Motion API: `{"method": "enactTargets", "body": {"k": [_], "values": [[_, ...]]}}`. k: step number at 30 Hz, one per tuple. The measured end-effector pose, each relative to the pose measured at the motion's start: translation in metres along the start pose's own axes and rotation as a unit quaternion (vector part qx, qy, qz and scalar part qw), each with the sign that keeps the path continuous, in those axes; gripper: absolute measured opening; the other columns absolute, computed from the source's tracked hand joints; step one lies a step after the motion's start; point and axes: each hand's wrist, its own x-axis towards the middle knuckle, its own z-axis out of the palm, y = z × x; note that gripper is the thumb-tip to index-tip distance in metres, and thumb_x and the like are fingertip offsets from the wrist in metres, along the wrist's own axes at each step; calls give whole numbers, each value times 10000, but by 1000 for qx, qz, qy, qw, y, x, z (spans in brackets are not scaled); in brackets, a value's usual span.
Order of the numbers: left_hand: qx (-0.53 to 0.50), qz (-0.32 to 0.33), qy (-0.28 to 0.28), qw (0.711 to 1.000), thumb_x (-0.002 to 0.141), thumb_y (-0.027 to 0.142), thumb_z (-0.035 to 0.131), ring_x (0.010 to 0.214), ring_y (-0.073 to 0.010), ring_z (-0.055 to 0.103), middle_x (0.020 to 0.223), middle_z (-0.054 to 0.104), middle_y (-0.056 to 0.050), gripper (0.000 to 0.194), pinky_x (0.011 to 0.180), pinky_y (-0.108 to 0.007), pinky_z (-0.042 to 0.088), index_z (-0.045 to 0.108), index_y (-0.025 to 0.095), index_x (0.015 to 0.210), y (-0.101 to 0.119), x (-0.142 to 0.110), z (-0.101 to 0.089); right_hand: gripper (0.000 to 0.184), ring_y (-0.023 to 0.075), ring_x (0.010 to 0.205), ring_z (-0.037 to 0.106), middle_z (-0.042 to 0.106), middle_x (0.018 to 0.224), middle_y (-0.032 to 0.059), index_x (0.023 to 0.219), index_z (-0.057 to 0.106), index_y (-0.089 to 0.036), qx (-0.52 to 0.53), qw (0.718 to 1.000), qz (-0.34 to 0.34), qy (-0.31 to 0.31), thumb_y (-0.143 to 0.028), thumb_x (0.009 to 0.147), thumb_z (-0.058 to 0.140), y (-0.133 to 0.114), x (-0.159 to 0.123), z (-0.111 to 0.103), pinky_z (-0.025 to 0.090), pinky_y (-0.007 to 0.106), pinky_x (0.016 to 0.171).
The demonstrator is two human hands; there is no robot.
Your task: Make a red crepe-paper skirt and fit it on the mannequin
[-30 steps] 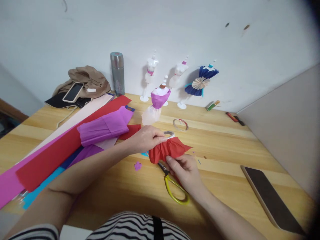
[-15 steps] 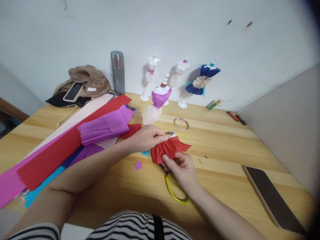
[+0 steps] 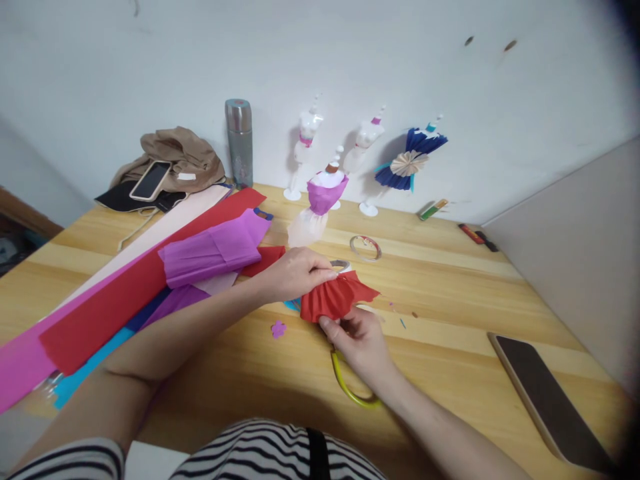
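The red paper (image 3: 333, 298) is fanning out over the worktop (image 3: 440, 373), the left hand (image 3: 295, 273) pinching its gathered upper edge, the right hand (image 3: 363, 340) gripping its lower edge. The right hand is hiding most of the yellow-handled scissors (image 3: 345, 388), and the paper is partly covering a grey-and-white ring (image 3: 345, 269).

At the near edge of the table (image 3: 240, 373) we see a striped shirt (image 3: 265, 457), white with narrow black bands which look curved. Over it runs one flat black strap (image 3: 317, 455), quite plain, and it crosses the stripes. The left sleeve (image 3: 83, 459) is short, with the same stripes, and finishes above the elbow (image 3: 131, 375). We notice that the left hand (image 3: 296, 273) and the right hand (image 3: 361, 339) are bare.
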Motion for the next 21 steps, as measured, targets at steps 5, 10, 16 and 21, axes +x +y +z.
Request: {"method": "enactTargets", "body": {"k": [5,10,16,21], "values": [[10,7,-6,1000,868,402,471,587,-96,318,571,308,42,407,565,-260,215,354,175,551,-1,0,1,326,103,506,298,341,523,-52,569,434,-216,11,1000,13,-4,-386,777,619,1,-3,3,253,257,495],[13,13,-4,1000,873,394,475,575,-93,305,563,289,46,418,561,-260,210,322,177,550,-1,0,1,364,88,485,277,322,502,-63,541,382,-221,27,997,30,-69,-367,758,635,-5,-4,4,233,251,477],[11,40,-23,999,889,333,478,563,-87,323,556,299,49,393,555,-248,223,371,166,550,1,-1,-2,154,98,418,388,509,466,-20,527,559,-197,157,978,121,-67,-265,623,659,6,7,-18,282,248,437],[67,69,-27,995,919,288,481,592,-94,399,590,433,32,362,589,-254,261,497,148,586,4,-2,-1,286,184,433,501,568,448,62,468,600,-215,288,945,152,-2,-416,669,567,12,17,-46,407,321,458]]}}
